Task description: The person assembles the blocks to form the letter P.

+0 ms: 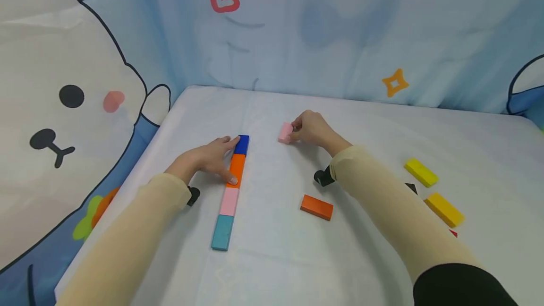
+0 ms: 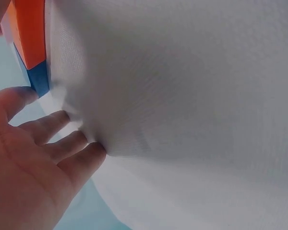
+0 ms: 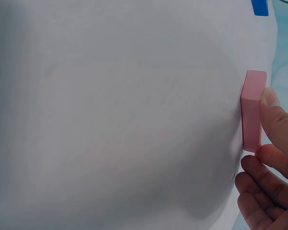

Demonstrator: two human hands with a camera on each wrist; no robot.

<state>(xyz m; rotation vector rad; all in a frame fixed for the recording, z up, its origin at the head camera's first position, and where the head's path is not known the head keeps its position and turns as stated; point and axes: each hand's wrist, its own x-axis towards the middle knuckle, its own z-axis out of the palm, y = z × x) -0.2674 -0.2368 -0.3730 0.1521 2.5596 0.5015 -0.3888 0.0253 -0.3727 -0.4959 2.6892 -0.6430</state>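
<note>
Seen from the head camera, I work on a white-covered table (image 1: pixel 272 263) before a pale blue printed curtain (image 1: pixel 323 37), my right hand (image 1: pixel 312 129) pinching a small pink block (image 1: pixel 285 132) between thumb and fingers, right of the far end of a row of four. My left hand (image 1: pixel 209 157) lies spread along that row, one fingertip at the blue block (image 1: pixel 242 145) on the far end and the thumb on the orange block (image 1: pixel 238 166) next to it. Nearer to me, end to end, follow the second pink block (image 1: pixel 229 201) and the teal block (image 1: pixel 223 233). A darker orange block (image 1: pixel 316 207) lies alone between my forearms, while a bright yellow block (image 1: pixel 420 172) and a deeper yellow block (image 1: pixel 444 210) sit beyond my right sleeve (image 1: pixel 395 216), which partly hides a black piece (image 1: pixel 411 187) and a red piece (image 1: pixel 453 233).

In the left wrist view, my index fingertip touches the end of the blue block, the orange block adjoining it; my other three fingers fan out apart, tips at the white cover.

In the right wrist view, my thumb presses one side of the small pink block, a fingertip at its lower end, the remaining fingers loosely bent below. Whether the block touches the table, I cannot tell. The blue block's tip shows at the upper edge.
</note>
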